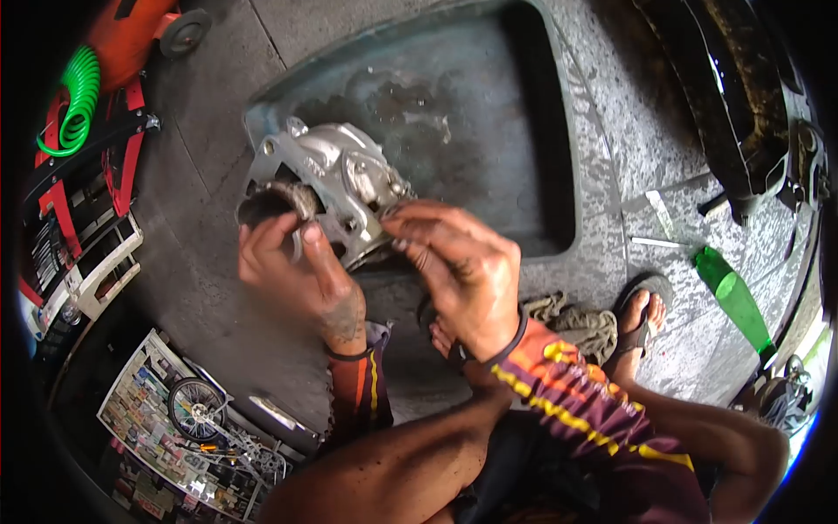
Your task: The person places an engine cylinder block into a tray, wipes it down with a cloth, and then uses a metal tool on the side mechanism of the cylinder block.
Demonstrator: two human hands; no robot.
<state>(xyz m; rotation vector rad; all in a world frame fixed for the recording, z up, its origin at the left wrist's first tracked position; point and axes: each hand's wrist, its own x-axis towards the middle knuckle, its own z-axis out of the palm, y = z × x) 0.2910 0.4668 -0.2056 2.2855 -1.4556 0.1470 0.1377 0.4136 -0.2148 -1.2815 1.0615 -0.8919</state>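
Left grip (305, 278) is closed round the metal casing (340, 162) by its round opening, while the right grip (471, 269) pinches at its edge, contents unclear, and the casing, at a corner of the tray (493, 166), could drop if either grimy hold slips.

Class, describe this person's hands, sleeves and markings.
The left hand and right hand are gloveless. The left sleeve and right sleeve are maroon with orange areas and yellow stripes; dark bands circle the wrists. A marking shows near the left wrist.
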